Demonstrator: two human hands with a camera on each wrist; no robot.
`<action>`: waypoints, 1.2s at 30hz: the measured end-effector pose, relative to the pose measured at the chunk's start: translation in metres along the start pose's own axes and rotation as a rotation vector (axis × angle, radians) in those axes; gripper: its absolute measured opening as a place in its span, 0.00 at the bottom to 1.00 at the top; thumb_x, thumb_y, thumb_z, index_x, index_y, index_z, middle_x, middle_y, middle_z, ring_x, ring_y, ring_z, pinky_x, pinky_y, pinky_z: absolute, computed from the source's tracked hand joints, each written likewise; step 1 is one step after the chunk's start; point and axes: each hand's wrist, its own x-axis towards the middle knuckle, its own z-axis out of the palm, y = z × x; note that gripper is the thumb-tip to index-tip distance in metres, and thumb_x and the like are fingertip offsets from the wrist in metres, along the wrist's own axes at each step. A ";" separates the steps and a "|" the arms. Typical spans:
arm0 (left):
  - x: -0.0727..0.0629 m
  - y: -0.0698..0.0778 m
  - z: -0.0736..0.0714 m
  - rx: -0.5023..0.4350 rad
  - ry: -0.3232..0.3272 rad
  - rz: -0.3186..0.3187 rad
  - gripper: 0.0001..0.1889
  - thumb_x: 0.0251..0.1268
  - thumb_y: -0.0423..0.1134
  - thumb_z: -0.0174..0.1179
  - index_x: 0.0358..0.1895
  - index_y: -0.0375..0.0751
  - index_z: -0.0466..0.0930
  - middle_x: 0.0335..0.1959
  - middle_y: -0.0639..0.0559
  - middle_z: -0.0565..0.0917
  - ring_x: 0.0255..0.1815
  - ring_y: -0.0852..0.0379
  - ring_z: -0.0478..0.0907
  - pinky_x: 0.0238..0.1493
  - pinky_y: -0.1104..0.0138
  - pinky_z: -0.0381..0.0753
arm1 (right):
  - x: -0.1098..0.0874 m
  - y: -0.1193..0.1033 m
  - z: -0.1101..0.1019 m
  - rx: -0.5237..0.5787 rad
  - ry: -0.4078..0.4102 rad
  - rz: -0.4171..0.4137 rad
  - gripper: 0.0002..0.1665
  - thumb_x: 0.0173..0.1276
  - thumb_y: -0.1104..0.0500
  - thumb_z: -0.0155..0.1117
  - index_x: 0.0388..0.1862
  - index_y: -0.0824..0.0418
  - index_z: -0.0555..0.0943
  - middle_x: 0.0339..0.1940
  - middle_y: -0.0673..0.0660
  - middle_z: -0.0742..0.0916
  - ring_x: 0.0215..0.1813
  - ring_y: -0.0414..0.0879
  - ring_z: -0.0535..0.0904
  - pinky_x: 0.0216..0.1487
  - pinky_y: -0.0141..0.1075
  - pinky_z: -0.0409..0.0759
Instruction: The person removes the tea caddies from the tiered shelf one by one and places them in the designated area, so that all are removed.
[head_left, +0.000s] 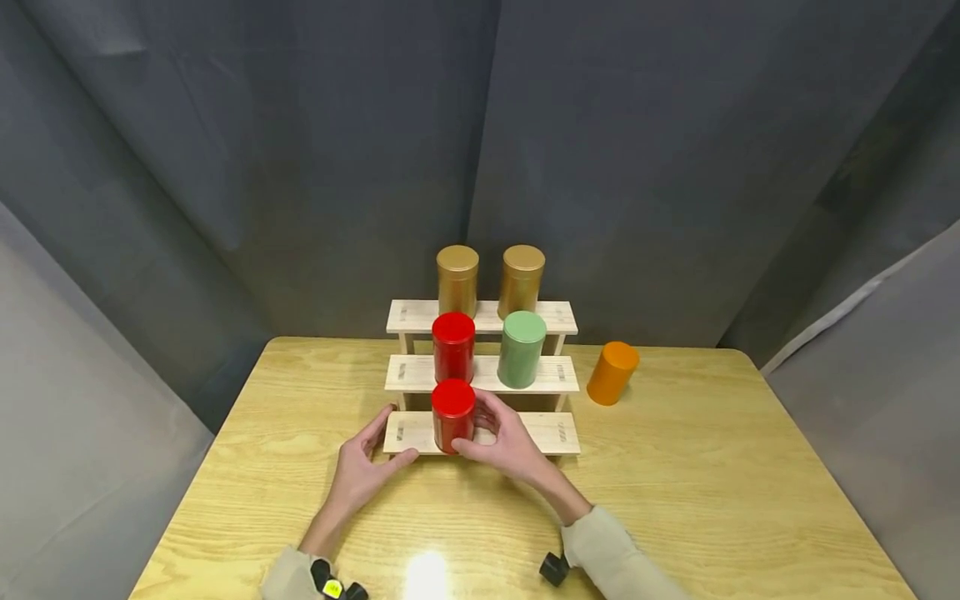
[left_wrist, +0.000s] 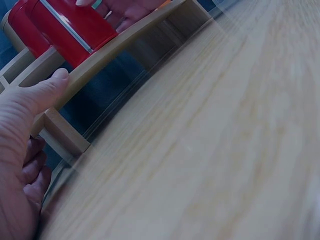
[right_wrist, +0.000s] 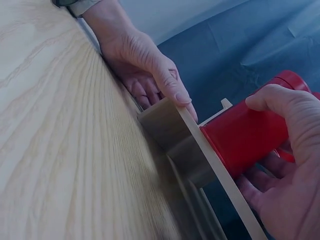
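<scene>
A three-step wooden shelf [head_left: 555, 432] stands on the table. My right hand [head_left: 504, 440] holds a red tin [head_left: 453, 421] on the lowest step, thumb on its front and fingers round its far side. In the right wrist view the tin [right_wrist: 245, 132] has its base on the board. My left hand [head_left: 362, 468] grips the left end of that step; in the left wrist view its thumb [left_wrist: 47, 92] lies on the front edge and its fingers curl below. Another red tin [head_left: 453, 346] and a green tin [head_left: 522, 350] are on the middle step.
Two gold tins [head_left: 457, 279] stand on the top step. An orange tin [head_left: 612, 373] is on the table [head_left: 697, 467] to the right of the shelf. Dark grey curtains [head_left: 360, 167] hang behind the table's far edge.
</scene>
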 end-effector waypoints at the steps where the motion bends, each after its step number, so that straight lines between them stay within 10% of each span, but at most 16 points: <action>1: 0.000 0.000 0.000 -0.004 -0.001 0.006 0.45 0.56 0.37 0.81 0.78 0.43 0.69 0.76 0.49 0.72 0.77 0.49 0.68 0.69 0.79 0.67 | 0.001 0.000 0.001 -0.007 0.007 0.010 0.43 0.64 0.55 0.80 0.75 0.58 0.72 0.66 0.58 0.84 0.64 0.51 0.83 0.65 0.39 0.82; 18: 0.001 -0.003 0.000 0.002 -0.019 0.028 0.45 0.56 0.46 0.81 0.78 0.49 0.70 0.76 0.51 0.72 0.77 0.51 0.68 0.73 0.68 0.67 | 0.006 -0.016 0.011 -0.005 -0.007 0.108 0.39 0.64 0.62 0.79 0.73 0.53 0.75 0.65 0.52 0.85 0.64 0.49 0.82 0.69 0.44 0.78; 29: -0.002 -0.006 -0.003 -0.005 -0.013 0.052 0.45 0.55 0.44 0.82 0.78 0.44 0.70 0.76 0.48 0.73 0.76 0.49 0.69 0.68 0.80 0.66 | 0.004 -0.002 0.013 -0.047 -0.012 -0.046 0.40 0.66 0.55 0.77 0.75 0.57 0.73 0.65 0.56 0.84 0.62 0.50 0.83 0.65 0.43 0.82; 36: -0.001 -0.004 0.000 -0.012 0.005 0.040 0.45 0.54 0.40 0.82 0.77 0.45 0.71 0.75 0.48 0.73 0.76 0.49 0.69 0.67 0.81 0.67 | 0.005 -0.019 0.014 -0.012 0.000 0.068 0.38 0.64 0.61 0.78 0.72 0.56 0.75 0.63 0.54 0.86 0.62 0.50 0.83 0.67 0.44 0.80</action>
